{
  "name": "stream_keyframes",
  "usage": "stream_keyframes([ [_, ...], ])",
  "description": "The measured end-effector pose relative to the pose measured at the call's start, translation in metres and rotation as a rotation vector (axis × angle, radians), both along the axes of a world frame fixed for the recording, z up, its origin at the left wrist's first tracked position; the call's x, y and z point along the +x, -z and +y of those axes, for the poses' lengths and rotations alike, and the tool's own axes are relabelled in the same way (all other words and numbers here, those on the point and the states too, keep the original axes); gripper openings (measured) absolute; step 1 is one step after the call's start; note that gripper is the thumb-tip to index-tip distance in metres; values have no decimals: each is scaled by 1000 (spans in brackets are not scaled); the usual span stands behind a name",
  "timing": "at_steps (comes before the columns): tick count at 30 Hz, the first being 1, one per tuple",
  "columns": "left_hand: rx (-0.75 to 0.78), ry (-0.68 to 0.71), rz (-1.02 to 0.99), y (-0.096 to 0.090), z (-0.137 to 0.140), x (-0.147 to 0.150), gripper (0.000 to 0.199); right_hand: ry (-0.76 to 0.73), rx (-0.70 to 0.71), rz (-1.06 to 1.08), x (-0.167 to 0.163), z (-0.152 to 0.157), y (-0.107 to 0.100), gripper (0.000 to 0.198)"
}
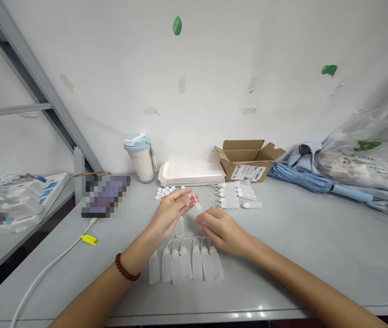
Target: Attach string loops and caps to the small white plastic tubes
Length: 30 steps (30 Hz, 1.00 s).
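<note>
Between my hands is a small white nozzle cap (pixel 198 207) with a thin tube. My right hand (pixel 224 230) is closed, its fingertips pinched at the cap's lower end. My left hand (pixel 171 212) has its fingers stretched out, palm turned inward, with the tube against its fingertips. Its thumb is partly hidden. Just beneath that hand is a translucent plastic bottle (pixel 179 228), partly covered. Nearer me, several squeeze bottles (pixel 196 264) lie in a row, most with curved tubes at their necks. At the row's left end, one bottle (pixel 153 269) shows no tube.
Small white caps (pixel 162 193) lie beyond my left hand. More tubed bottles (pixel 230 198) are before an open cardboard box (pixel 248 166). White trays (pixel 192 173), a tumbler (pixel 141 159) and a phone (pixel 105 196) stand or lie behind; a blue umbrella (pixel 299 177) is right.
</note>
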<state>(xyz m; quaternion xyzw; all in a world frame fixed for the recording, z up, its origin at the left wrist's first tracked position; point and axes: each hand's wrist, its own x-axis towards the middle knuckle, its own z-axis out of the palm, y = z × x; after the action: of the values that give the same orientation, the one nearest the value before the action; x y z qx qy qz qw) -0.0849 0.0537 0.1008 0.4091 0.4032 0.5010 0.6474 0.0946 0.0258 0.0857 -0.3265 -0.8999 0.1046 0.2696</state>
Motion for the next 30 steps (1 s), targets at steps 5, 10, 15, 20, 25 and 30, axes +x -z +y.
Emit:
stream_keyframes([
  [5,18,129,52,-8,-13,7,34,-40,-114,74,-1,-5,-4,15],
  [10,45,157,60,-10,-17,9,51,-23,-405,276,0,-6,-10,10],
  [15,30,215,13,-9,-15,7,62,-45,-826,681,0,-2,-14,10],
  [20,43,269,-53,-6,-14,8,58,-113,-1094,954,0,2,-11,2],
  [25,83,163,257,-5,-10,6,30,-92,-1128,981,0,3,-9,6],
  [30,182,207,367,-8,-3,-4,29,-92,-1148,994,1,5,-9,8],
])
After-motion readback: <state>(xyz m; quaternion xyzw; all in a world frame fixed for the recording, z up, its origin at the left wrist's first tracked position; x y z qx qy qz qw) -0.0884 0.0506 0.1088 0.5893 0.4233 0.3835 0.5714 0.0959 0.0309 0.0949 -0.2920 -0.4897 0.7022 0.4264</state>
